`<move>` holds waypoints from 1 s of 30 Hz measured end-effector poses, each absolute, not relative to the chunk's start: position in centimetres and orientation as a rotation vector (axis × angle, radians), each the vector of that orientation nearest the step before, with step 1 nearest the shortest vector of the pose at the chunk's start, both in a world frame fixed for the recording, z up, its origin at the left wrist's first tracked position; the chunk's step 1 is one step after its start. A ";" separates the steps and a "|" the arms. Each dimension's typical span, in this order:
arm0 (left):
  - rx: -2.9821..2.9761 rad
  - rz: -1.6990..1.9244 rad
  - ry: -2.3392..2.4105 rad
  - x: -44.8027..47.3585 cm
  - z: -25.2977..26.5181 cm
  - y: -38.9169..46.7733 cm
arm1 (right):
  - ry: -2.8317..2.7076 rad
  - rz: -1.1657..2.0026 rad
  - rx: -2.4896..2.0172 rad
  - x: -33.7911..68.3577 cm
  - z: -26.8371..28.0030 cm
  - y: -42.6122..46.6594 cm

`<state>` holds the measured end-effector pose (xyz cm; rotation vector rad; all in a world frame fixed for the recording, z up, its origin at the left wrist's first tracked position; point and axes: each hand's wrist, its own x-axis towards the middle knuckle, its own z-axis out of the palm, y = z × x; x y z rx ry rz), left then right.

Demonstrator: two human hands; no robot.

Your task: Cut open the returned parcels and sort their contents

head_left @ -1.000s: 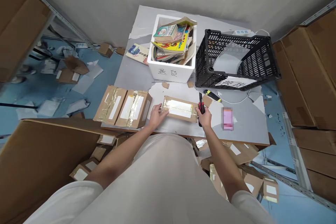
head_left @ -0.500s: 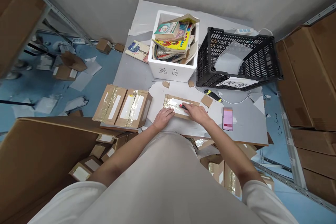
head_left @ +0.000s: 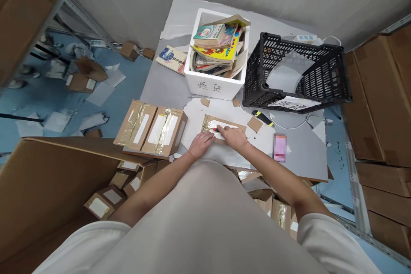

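in the head view, our small taped carton (head_left: 228, 123) lies on the table (head_left: 303, 154), straight in front of us and just short of the white foam box (head_left: 213, 87). our left hand (head_left: 201, 144) rests at its near edge, fingers close together and laid along the side rather than gripping. our right hand (head_left: 236, 138) is wrapped around a cutter (head_left: 215, 129), fingers curled about the handle; only its red end shows, over the carton's white label (head_left: 208, 124), and we cannot tell how far the blade is out. to cut well here, we would judge it best to go shallow, sparing whatever is inside, to follow the tape line evenly, and to hold the left fingertips clear of the blade's path. as for writing, two handwritten characters on the foam box seem to read 退货, "returns". the paper sign (head_left: 293, 102) on the black crate (head_left: 255, 79) is handwritten too, but we cannot make it out. the labels on the two bigger taped cartons (head_left: 154, 130) are too small to read, the phone (head_left: 279, 147) is blurred over, and we find no legible brand.
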<state>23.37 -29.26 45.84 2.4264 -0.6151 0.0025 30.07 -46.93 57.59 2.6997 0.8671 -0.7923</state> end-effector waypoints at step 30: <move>2.687 -0.217 -0.665 29.4 50.5 -30.8 | -0.860 -1.344 3.958 22.2 53.4 -60.8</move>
